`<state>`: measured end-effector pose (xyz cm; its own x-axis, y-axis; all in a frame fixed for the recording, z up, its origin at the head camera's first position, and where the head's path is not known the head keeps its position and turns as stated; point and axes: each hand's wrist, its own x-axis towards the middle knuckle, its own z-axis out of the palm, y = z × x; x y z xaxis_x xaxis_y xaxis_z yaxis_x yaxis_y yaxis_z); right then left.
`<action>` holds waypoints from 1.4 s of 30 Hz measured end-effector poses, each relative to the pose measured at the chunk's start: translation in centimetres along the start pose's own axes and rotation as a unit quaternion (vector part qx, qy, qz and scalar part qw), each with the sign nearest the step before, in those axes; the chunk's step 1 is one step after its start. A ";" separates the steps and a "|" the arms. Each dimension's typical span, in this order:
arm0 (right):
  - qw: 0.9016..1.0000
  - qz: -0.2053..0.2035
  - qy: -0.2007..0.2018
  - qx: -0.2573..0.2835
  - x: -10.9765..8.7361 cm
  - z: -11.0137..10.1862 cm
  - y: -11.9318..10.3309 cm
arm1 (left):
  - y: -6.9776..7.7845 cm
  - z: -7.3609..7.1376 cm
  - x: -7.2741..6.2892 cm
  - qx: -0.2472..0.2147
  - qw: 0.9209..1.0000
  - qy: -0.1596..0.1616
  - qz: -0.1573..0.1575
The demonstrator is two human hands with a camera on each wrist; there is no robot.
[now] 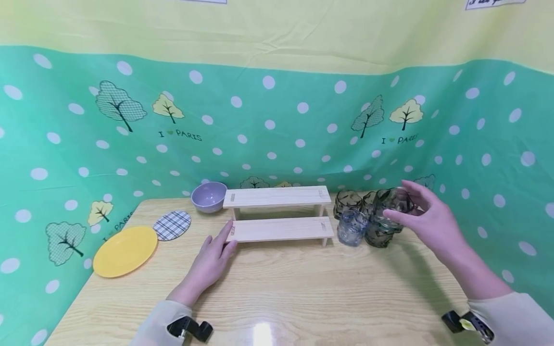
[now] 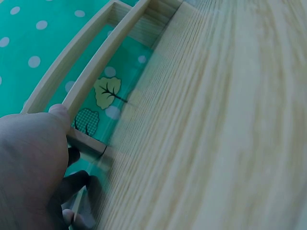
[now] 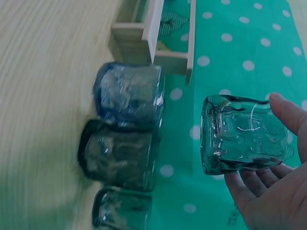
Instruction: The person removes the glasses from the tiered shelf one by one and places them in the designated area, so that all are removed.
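Observation:
At the left end of a two-tier wooden shelf [image 1: 277,230] is my left hand [image 1: 207,264], gripping its lower board with the thumb at the front edge. The left wrist view shows other fingers [image 2: 72,187] curled below that thumb. My right hand [image 1: 433,223] holds a smoky glass tumbler [image 3: 244,134] between thumb and fingers, raised above the other glasses. Below it stand a bluish tumbler [image 3: 128,93], a dark smoky tumbler [image 3: 117,155] and another dark tumbler [image 3: 122,208], close together to the right of the shelf.
A purple bowl [image 1: 209,197] stands behind the shelf's left end. Further left lie a checked round mat [image 1: 172,225] and a yellow plate [image 1: 125,252] on the wooden table [image 1: 294,298]. A green dotted cloth [image 1: 268,125] hangs around the back and sides.

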<state>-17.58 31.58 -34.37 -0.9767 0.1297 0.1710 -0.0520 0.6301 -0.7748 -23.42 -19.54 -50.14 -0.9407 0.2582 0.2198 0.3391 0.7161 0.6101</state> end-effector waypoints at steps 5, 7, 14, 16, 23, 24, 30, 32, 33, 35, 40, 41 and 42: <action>1.000 0.019 0.008 0.002 0.0 -0.9 1.6 | 0.0 -0.1 -0.1 0.000 1.000 0.003 0.000; 1.000 0.029 0.011 0.001 -0.1 -1.4 2.2 | 0.0 -0.1 -0.1 -0.001 1.000 0.004 0.002; 0.998 0.059 0.022 -0.010 -0.8 -3.0 4.5 | 0.0 0.0 0.0 -0.001 1.000 0.005 0.009; 0.998 0.061 0.023 -0.013 -1.0 -3.3 5.2 | 0.0 0.0 0.1 0.000 1.000 0.006 0.008; 0.997 0.072 0.015 -0.031 -1.6 -4.0 7.4 | -0.1 0.0 0.2 0.003 1.000 0.007 0.008; 0.996 0.077 0.013 -0.032 -1.6 -4.0 7.6 | -0.1 0.0 0.2 0.004 1.000 0.007 0.009; 0.995 0.093 0.002 -0.029 -1.7 -3.7 9.1 | -0.1 0.0 0.1 0.003 1.000 0.007 0.008; 0.995 0.097 -0.002 -0.033 -1.6 -3.5 9.6 | -0.1 0.0 0.1 0.003 1.000 0.007 0.009; 0.994 0.100 -0.004 -0.034 -1.6 -3.3 9.8 | -0.1 0.0 0.1 0.003 1.000 0.007 0.009; 0.994 0.107 -0.007 -0.036 -1.4 -3.0 10.2 | -0.1 0.0 0.2 0.003 1.000 0.007 0.009; 0.992 0.119 -0.011 -0.030 -1.1 -2.2 11.1 | 0.0 0.0 0.1 0.002 1.000 0.006 0.005; 0.992 0.122 -0.011 -0.030 -1.1 -2.1 11.3 | 0.0 0.0 0.1 0.002 1.000 0.006 0.005; 0.992 0.122 -0.010 -0.028 -1.0 -2.0 11.4 | 0.0 0.0 0.1 0.002 1.000 0.006 0.005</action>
<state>-16.74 40.20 -42.19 -0.9626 0.2693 -0.0298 0.1977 0.6230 -0.7569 -23.50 -19.51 -50.06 -0.9372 0.2578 0.2349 0.3486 0.7155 0.6055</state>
